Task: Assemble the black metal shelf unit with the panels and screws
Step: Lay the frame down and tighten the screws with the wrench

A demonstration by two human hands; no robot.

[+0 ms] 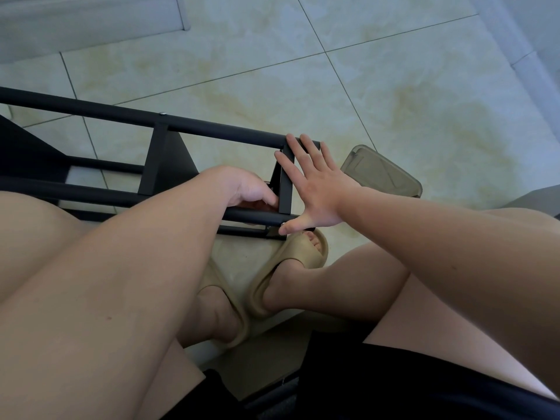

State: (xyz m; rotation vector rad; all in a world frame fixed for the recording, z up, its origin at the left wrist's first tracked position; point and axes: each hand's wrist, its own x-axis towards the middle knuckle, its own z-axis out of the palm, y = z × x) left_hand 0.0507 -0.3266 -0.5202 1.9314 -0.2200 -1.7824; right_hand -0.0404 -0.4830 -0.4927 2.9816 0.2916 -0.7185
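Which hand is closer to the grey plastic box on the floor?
Right. The right hand, spread flat on the shelf frame, is beside the grey box; the left hand reaches inside the frame, farther away.

A black shelf frame (169, 122) lies on its side on a tiled floor (394, 86), in front of a seated person's bare knees. The right hand (318, 189) lies flat with fingers spread against the frame's end, thumb on the lower tube (248, 216). The left hand (242, 186) curls inside the frame just beside the end bar (286, 189); its fingertips are hidden. A smoky plastic box (381, 174) sits on the floor to the right. Tan slides (291, 262) are on the feet below the frame.
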